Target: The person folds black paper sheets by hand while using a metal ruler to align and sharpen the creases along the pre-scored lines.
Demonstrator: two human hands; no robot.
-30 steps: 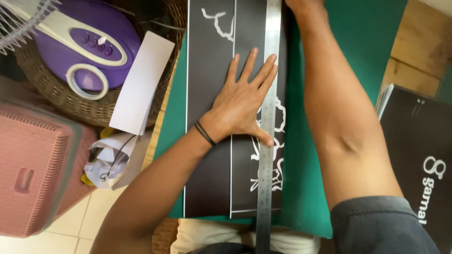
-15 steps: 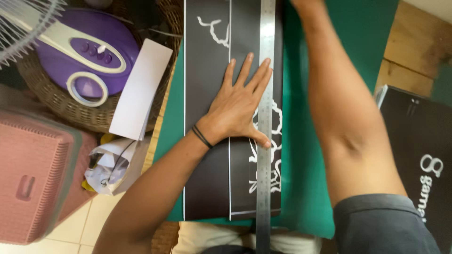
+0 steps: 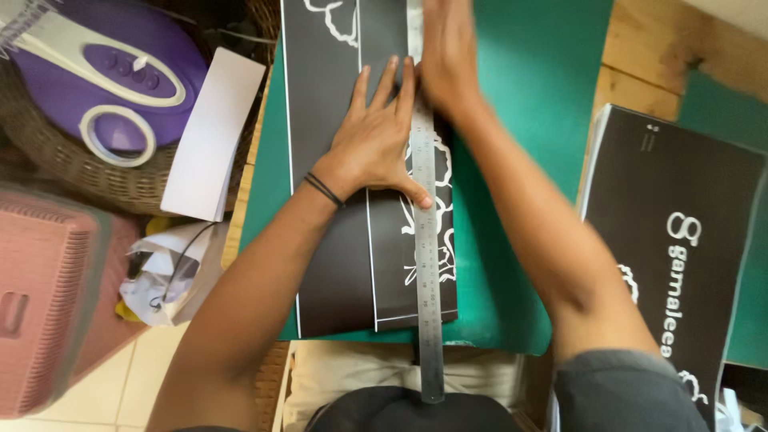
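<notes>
A black sheet (image 3: 336, 272) printed with white line drawings lies on a green cutting mat (image 3: 520, 120). A long steel ruler (image 3: 426, 280) runs lengthwise over the sheet, its near end past the mat's edge. My left hand (image 3: 376, 152) lies flat on the sheet with fingers spread, thumb and forefinger pressing the ruler. A dark band circles that wrist. My right hand (image 3: 448, 60) is at the ruler's far part, against its right edge, blurred. Whether it holds anything is hidden.
A wicker basket (image 3: 48, 160) at the left holds a purple and white appliance (image 3: 112, 80) and a white paper (image 3: 212, 136). Below it are a pink plastic crate (image 3: 40, 296) and crumpled wrapping (image 3: 160, 272). Another black printed sheet (image 3: 680, 224) lies on the wooden surface (image 3: 640, 56) at the right.
My right hand has come nearer along the ruler's right edge and is now in view. My left hand stays pressed on the sheet and ruler.
</notes>
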